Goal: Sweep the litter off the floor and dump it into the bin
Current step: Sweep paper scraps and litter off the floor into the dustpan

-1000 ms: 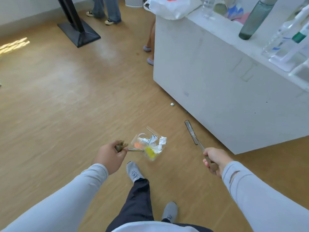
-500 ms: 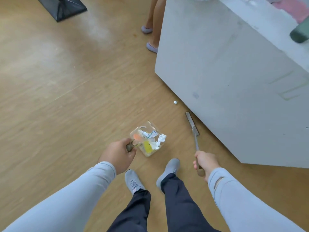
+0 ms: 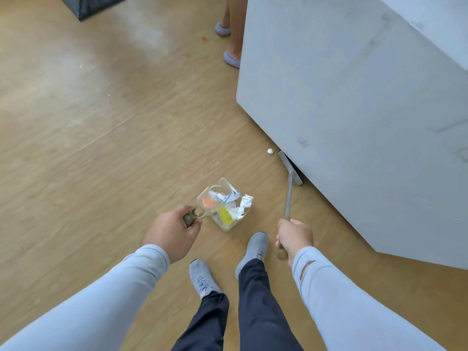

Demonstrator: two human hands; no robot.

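The person stands on the wooden floor (image 3: pixel 76 148) beside a big white counter (image 3: pixel 354 122), looking down at both hands. The left hand (image 3: pixel 172 231) has its fingers (image 3: pixel 190 225) wrapped closed around the handle of a clear dustpan (image 3: pixel 224 203), which sits low over the boards just ahead of the feet. Inside the pan lies the collected litter (image 3: pixel 228 206): crumpled white paper, something orange, something yellow. One scrap of paper pokes over the pan's right edge.

The right hand (image 3: pixel 293 239) is closed around the wooden grip of a broom (image 3: pixel 288 196). Its thin metal shaft runs up and away from the hand to a narrow grey head (image 3: pixel 290 168), which lies along the foot of the counter, partly tucked against its base. Just beside the far end of that head, a small white pellet (image 3: pixel 270 151) rests on the floor, apart from the pan.

Two grey shoes (image 3: pixel 253 249) point toward the pan. Further off, past the counter's corner, another person's feet in pale slippers (image 3: pixel 231 59) show, along with a dark stand base (image 3: pixel 96 6) at the top edge.
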